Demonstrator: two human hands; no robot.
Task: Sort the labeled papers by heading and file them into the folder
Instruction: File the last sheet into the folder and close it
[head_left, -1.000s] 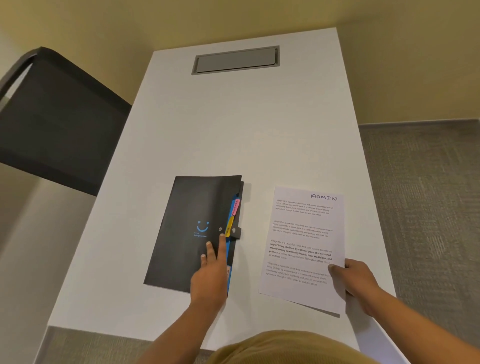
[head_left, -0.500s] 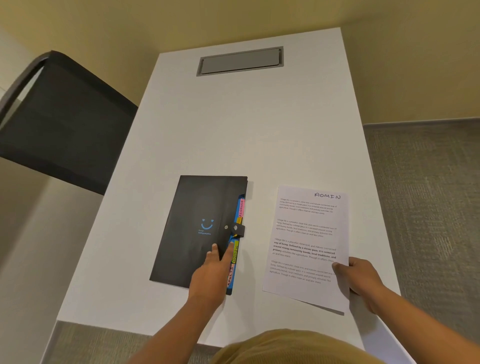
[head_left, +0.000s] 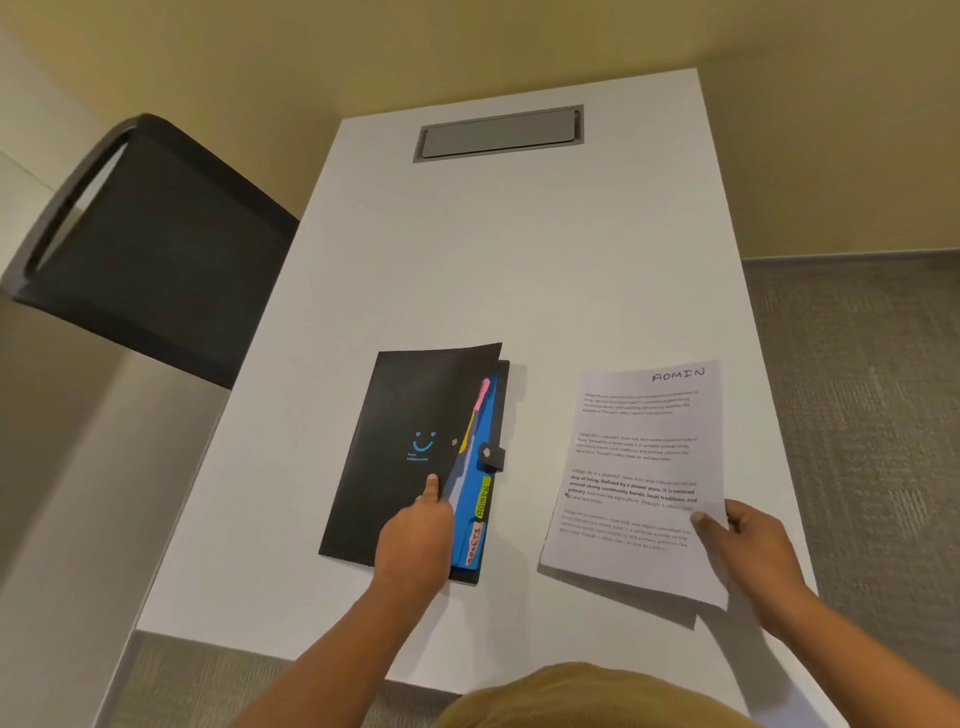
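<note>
A black folder (head_left: 400, 447) with a blue smiley lies on the white table (head_left: 493, 260). Its front cover is lifted along the right edge, showing blue dividers with pink, yellow and green tabs (head_left: 480, 499). The snap strap (head_left: 491, 456) hangs loose at the right edge. My left hand (head_left: 418, 540) grips the cover's lower right edge, thumb on top. To the right lies a small stack of printed papers (head_left: 636, 467), the top sheet headed ADMIN. My right hand (head_left: 748, 551) holds the stack's lower right corner, raising it a little off the table.
A black chair (head_left: 140, 249) stands at the table's left side. A grey cable hatch (head_left: 498, 134) is set into the far end of the tabletop. Grey carpet lies to the right of the table, whose near edge is close to my body.
My left hand has slipped under the folder's cover and lifted it, exposing more of the blue dividers and tabs. The strap is now unfastened. My right hand still holds the papers.
</note>
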